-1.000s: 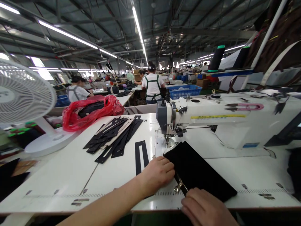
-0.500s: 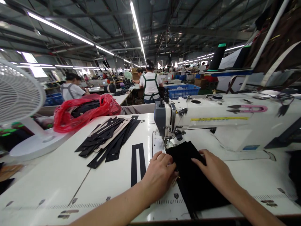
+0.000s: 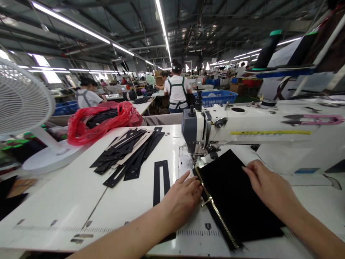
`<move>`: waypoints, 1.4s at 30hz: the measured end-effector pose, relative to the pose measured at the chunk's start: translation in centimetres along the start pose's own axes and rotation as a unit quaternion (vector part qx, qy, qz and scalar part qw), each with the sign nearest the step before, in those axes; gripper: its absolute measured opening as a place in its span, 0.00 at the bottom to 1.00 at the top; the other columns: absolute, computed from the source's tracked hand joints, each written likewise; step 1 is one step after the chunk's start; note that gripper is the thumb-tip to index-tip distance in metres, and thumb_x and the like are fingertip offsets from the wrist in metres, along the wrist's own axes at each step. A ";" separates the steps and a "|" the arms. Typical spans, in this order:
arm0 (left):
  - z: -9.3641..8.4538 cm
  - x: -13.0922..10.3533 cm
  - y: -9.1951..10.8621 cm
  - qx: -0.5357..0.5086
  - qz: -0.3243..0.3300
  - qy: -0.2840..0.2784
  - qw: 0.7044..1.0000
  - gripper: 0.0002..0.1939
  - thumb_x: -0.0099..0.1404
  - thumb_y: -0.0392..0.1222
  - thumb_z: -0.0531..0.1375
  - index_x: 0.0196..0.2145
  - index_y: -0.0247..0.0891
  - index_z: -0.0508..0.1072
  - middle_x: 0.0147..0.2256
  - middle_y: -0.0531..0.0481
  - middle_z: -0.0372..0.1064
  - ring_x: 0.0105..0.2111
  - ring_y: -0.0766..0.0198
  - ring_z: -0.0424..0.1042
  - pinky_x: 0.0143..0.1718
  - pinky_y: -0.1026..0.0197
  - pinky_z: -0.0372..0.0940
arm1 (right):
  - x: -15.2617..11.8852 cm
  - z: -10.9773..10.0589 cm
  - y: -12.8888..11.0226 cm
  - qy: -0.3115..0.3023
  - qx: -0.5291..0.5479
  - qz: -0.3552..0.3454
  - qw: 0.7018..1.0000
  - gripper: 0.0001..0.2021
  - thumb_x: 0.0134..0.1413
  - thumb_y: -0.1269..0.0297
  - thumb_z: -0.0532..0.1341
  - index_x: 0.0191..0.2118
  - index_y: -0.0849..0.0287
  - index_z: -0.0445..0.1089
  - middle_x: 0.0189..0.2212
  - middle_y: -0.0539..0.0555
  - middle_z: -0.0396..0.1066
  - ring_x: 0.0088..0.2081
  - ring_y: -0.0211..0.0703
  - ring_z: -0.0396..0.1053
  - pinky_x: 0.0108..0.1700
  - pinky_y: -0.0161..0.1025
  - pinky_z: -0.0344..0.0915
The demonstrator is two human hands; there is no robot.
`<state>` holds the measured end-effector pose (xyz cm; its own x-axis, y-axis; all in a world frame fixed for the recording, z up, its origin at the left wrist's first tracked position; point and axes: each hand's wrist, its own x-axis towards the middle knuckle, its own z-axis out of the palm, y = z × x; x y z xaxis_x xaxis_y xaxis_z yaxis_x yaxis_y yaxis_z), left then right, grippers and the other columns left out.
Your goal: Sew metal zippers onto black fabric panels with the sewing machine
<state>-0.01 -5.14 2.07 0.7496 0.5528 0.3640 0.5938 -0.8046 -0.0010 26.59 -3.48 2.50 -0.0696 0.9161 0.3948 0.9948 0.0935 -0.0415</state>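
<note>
A black fabric piece (image 3: 237,194) lies under the sewing machine's head, and a gold-toothed zipper (image 3: 219,212) runs down its left edge. The zipper's upper end is by the presser foot (image 3: 196,163); its metal pull (image 3: 207,201) sticks out to the left. My left hand (image 3: 180,199) is closed at the zipper's left edge, just below the foot, thumb hidden. On the opposite edge, my right hand (image 3: 265,183) pinches the fabric between thumb and fingers. One black slotted strip (image 3: 161,180) lies left of my left hand, which partly covers it.
The white sewing machine (image 3: 258,126) carries pink-handled snips (image 3: 315,119). Slotted strips (image 3: 132,151) are piled on the left of the table, near a red plastic bag (image 3: 107,118) and a white fan (image 3: 27,100). Co-workers (image 3: 178,88) are further back, by a blue crate (image 3: 219,98).
The right side of the fabric has swung outward with my right hand, and the zipper on the left edge now shows. My left hand stays near the foot. The view has shifted slightly.
</note>
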 end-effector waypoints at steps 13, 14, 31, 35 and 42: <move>-2.0 0.8 0.1 -0.075 -0.087 -0.071 0.991 0.53 0.49 0.75 0.52 0.58 0.28 0.55 0.58 0.31 0.54 0.59 0.42 0.50 0.60 0.38 0.34 | -3.5 0.4 -2.1 0.056 0.043 -0.070 0.995 0.17 0.63 0.56 0.43 0.49 0.58 0.61 0.39 0.55 0.74 0.30 0.46 0.74 0.29 0.40 0.69; -1.9 0.7 -0.1 -0.073 -0.082 -0.082 0.991 0.55 0.48 0.76 0.51 0.60 0.28 0.52 0.59 0.31 0.51 0.60 0.41 0.48 0.60 0.38 0.33 | -3.9 0.6 -1.8 0.049 0.047 -0.076 0.995 0.17 0.63 0.56 0.43 0.49 0.57 0.61 0.39 0.54 0.74 0.30 0.46 0.74 0.28 0.40 0.69; -6.2 -4.5 -2.8 -0.063 -0.128 -0.109 0.984 0.62 0.46 0.73 0.58 0.64 0.30 0.37 0.63 0.30 0.30 0.63 0.44 0.33 0.59 0.36 0.31 | -1.6 3.5 -6.2 0.029 0.058 -0.325 0.944 0.28 0.62 0.57 0.48 0.64 0.62 0.44 0.61 0.58 0.50 0.60 0.50 0.51 0.56 0.56 0.56; -7.0 -9.8 -2.1 -0.037 -0.092 -0.200 0.975 0.57 0.50 0.61 0.62 0.63 0.26 0.37 0.62 0.27 0.31 0.62 0.41 0.34 0.58 0.35 0.39 | -0.8 3.6 -5.2 0.055 0.086 -0.344 0.933 0.25 0.62 0.60 0.47 0.63 0.59 0.48 0.59 0.55 0.55 0.57 0.48 0.58 0.53 0.51 0.61; -4.2 -12.3 0.3 0.060 -0.018 -0.121 0.991 0.34 0.60 0.31 0.54 0.62 0.25 0.46 0.60 0.31 0.46 0.61 0.47 0.44 0.58 0.44 0.51 | -0.2 2.8 -5.4 0.048 0.071 -0.347 0.934 0.21 0.61 0.65 0.49 0.58 0.64 0.59 0.58 0.57 0.57 0.58 0.48 0.55 0.54 0.50 0.60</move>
<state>-10.31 -13.13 1.49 0.7666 0.6283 0.1323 0.6413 -0.7597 -0.1077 21.05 -3.06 0.11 -0.6797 0.5773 0.4524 0.6924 0.7085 0.1362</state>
